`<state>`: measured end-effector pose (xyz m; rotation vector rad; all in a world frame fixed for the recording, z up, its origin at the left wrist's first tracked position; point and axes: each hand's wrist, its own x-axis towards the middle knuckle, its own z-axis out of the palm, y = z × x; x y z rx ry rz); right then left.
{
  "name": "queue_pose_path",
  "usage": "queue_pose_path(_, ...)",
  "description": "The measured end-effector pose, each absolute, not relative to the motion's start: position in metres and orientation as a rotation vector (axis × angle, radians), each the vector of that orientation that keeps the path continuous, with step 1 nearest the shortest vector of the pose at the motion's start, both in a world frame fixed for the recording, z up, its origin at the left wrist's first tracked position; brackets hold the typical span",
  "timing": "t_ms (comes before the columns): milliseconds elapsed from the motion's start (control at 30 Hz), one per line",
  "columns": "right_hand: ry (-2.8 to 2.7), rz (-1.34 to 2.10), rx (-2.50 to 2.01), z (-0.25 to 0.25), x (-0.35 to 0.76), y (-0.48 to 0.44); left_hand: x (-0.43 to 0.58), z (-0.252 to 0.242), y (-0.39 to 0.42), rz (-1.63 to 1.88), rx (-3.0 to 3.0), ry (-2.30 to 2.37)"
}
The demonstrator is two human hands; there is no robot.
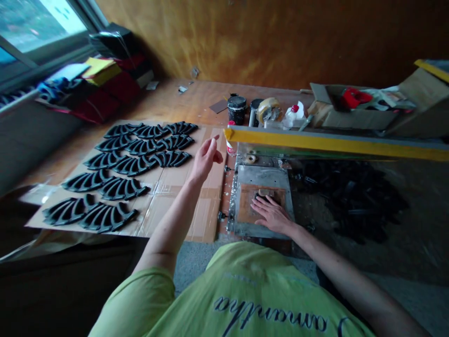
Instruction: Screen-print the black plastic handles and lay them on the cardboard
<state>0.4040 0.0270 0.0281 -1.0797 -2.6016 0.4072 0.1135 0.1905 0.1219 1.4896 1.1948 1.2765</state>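
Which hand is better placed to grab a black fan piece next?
Probably the left grip: it looks free and is nearer the black fan-shaped pieces on the cardboard sheet. The right grip is spread over the brown board, farther away.

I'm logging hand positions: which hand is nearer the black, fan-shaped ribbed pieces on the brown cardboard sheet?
Left. The left hand is just right of the pieces, over the sheet; the right hand is farther right, over the rectangular brown board.
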Motion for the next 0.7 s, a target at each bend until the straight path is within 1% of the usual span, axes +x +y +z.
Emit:
queue_pose_path(100, -2.480, 0.514, -0.974, 0.041, 0.426, 0.025, 0.155, 0.167, 0.162, 1.296, 1.466, 1.052)
queue_pose_path(167, -2.295, 0.496, -1.114, 0.050, 0.450, 0.032, 0.167, 0.180, 0.142, 1.301, 1.424, 1.058)
queue_pose_path(233, -2.034, 0.431, -1.354, 0.060, 0.479, 0.046, 0.167, 0.179, 0.121, 1.298, 1.371, 1.089)
queue_pose_path(333, -1.728, 0.344, -1.581, 0.073, 0.514, 0.072, 0.156, 0.154, 0.085, 1.153, 1.276, 1.164)
queue_pose_path(433, -1.692, 0.311, -1.551, 0.087, 0.513, 0.094, 0.148, 0.111, 0.050, 0.961, 1.132, 1.234)
queue_pose_path(567, -1.991, 0.158, -1.413, 0.102, 0.461, 0.113, 0.154, 0.058, 0.027, 0.886, 0.996, 1.324)
queue_pose_path(633, -2.175, 0.078, -1.416, 0.105, 0.433, 0.118, 0.159, 0.043, 0.025, 0.879, 1.001, 1.380)
queue_pose_path(700, -2.332, 0.072, -1.448, 0.104, 0.416, 0.121, 0.161, 0.035, 0.026, 0.878, 1.021, 1.405)
